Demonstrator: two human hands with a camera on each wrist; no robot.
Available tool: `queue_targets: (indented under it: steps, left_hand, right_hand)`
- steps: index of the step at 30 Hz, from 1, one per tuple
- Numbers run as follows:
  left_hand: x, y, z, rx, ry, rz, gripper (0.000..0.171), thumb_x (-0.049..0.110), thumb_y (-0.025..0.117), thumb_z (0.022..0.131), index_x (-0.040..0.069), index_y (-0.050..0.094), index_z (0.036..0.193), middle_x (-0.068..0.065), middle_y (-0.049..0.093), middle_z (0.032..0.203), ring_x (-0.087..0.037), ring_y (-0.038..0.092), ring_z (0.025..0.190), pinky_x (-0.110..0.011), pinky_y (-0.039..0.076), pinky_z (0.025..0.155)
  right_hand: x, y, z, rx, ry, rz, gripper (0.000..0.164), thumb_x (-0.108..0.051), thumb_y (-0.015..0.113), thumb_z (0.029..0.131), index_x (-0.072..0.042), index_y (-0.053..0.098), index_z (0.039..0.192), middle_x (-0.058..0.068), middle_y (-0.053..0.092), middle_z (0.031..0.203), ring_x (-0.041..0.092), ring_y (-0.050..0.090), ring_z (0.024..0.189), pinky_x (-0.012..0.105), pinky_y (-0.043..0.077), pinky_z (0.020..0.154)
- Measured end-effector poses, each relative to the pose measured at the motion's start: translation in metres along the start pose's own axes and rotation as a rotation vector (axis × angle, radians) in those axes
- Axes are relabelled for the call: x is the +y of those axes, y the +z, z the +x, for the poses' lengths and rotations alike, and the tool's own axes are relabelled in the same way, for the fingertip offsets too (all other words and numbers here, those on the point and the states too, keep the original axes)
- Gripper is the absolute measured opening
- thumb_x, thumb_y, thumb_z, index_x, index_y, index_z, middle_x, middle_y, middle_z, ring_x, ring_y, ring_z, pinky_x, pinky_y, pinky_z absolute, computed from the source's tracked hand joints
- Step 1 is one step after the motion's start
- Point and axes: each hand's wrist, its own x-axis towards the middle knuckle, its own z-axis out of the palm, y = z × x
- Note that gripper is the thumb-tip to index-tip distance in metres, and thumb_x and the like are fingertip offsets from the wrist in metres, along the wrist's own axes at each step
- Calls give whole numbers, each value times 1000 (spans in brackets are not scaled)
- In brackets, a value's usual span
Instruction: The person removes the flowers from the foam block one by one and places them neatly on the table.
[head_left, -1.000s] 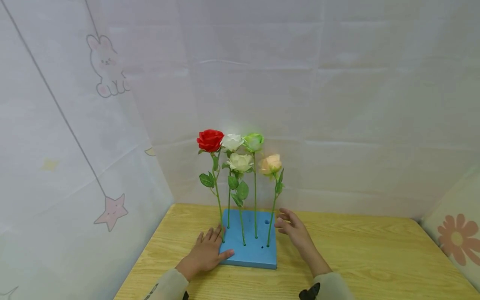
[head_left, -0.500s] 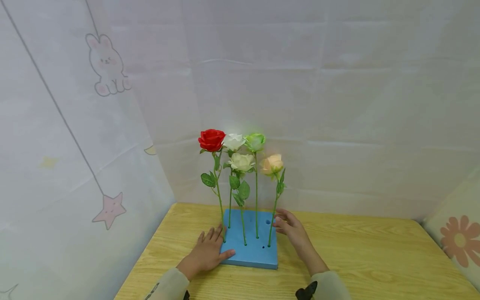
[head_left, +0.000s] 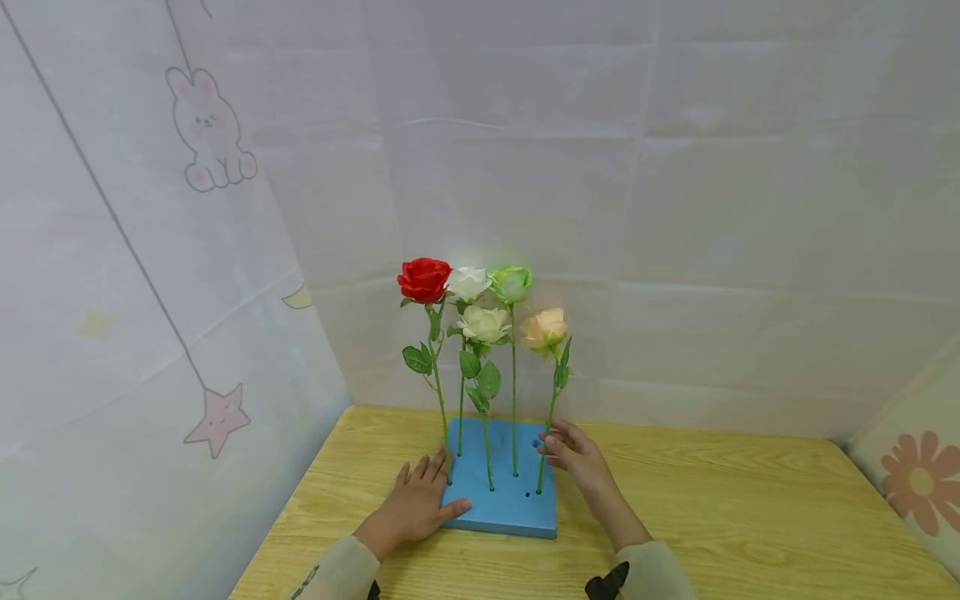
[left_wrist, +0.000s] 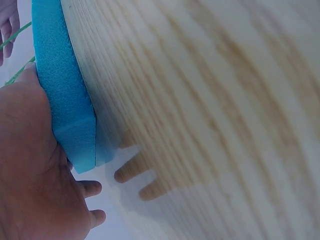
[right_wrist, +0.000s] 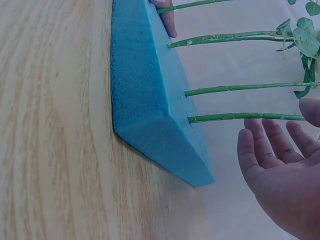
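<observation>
A blue foam block (head_left: 498, 508) lies on the table with several artificial roses standing upright in its holes. My left hand (head_left: 412, 504) rests with spread fingers on its left edge, thumb on top. My right hand (head_left: 585, 462) is beside the peach rose (head_left: 545, 328) at the block's right. In the right wrist view, that hand's loosely bent fingers (right_wrist: 280, 145) are close to the green stem (right_wrist: 220, 118), not wrapped round it; contact is unclear. The red rose (head_left: 423, 280) stands at the left, near the white rose (head_left: 468, 284), cream rose (head_left: 483, 325) and green rose (head_left: 512, 284).
The wood-grain table (head_left: 720, 508) extends right of the block. A pale cloth backdrop (head_left: 675, 208) hangs behind it, with a printed rabbit and star at the left. Open holes show in the block's right side, near the peach rose's stem.
My right hand has moved slightly left, from beside the block to the peach rose's stem. My left hand stays on the block, and the roses keep their places.
</observation>
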Motion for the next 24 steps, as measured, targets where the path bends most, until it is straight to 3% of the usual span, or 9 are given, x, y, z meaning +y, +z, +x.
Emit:
queue_targets:
  steps: [13, 24]
  left_hand:
    - [3, -3, -1, 2, -4, 3, 102, 83, 24, 93, 9, 19, 163, -12, 14, 169, -44, 21, 151, -70, 16, 116]
    - [6, -6, -3, -1, -6, -12, 98, 80, 29, 95, 10, 19, 163, -11, 14, 169, -45, 22, 151, -71, 16, 115]
  right_hand:
    - [-5, 5, -1, -3, 8, 13, 48, -17, 62, 103, -6, 49, 147, 21, 64, 129, 34, 65, 118, 43, 52, 101]
    - [-4, 12, 2, 53, 22, -6, 39, -4, 63, 100, -4, 57, 139, 16, 68, 116, 27, 70, 105, 40, 56, 93]
